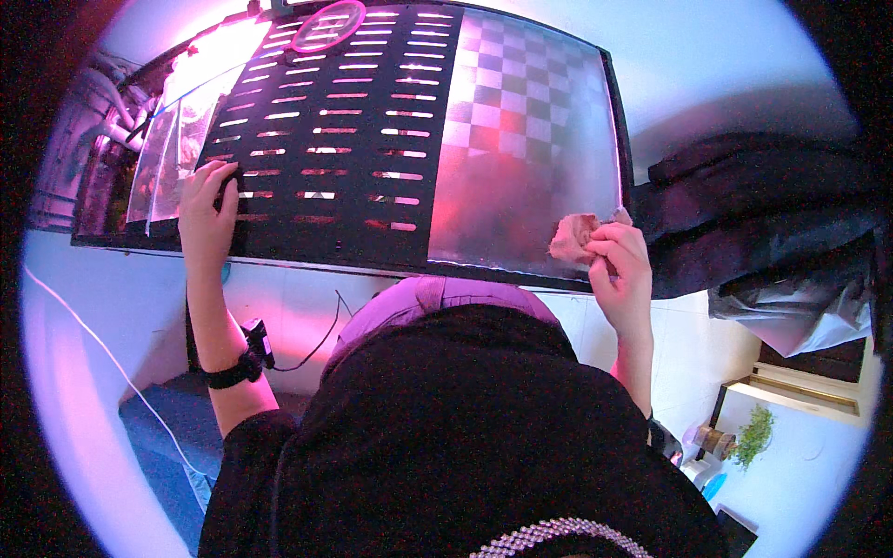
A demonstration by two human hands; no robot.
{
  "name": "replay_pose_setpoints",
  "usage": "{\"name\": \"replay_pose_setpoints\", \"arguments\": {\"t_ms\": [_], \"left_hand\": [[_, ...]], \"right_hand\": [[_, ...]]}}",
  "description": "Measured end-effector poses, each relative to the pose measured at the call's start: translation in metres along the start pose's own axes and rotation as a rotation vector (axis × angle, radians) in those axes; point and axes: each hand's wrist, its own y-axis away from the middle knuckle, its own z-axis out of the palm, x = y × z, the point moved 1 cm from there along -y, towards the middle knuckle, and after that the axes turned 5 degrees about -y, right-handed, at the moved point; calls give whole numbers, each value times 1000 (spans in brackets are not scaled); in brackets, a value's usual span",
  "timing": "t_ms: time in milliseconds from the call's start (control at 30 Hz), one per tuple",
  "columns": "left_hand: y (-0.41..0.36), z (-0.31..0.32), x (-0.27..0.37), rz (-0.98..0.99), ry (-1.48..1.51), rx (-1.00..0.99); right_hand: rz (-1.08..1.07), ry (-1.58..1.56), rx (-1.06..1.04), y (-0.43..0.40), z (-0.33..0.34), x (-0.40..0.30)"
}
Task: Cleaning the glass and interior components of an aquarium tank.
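Observation:
My right hand (621, 268) pinches a crumpled pinkish-brown cloth (573, 237) at the near right corner of a clear panel (520, 202). The panel is hazy, and a checkered pattern shows in its far part. Beside it lies a black slotted cover (356, 132), lit pink from below. At the cover's left side rests my left hand (209, 199), thumb and fingers apart around a dark spot that I cannot make out. The cover and panel lie across the top of a large dark-framed tank (621, 139).
A pink-rimmed round hoop (328, 26) lies on the far part of the cover. Left of the cover are a glaring bright area and pale pipes (122, 132). Dark fabric (739, 209) bulges at the right. A white cable (104, 342) runs down the left, by a blue object (167, 432).

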Motion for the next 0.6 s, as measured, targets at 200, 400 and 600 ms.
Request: {"name": "replay_pose_setpoints", "arguments": {"t_ms": [200, 400, 600], "left_hand": [[-1, 2, -2, -10, 7, -4], [0, 4, -4, -32, -6, -10], [1, 1, -2, -20, 8, 9]], "right_hand": [[-4, 148, 26, -5, 10, -5], [6, 220, -46, -20, 17, -5], [26, 337, 8, -46, 40, 12]]}}
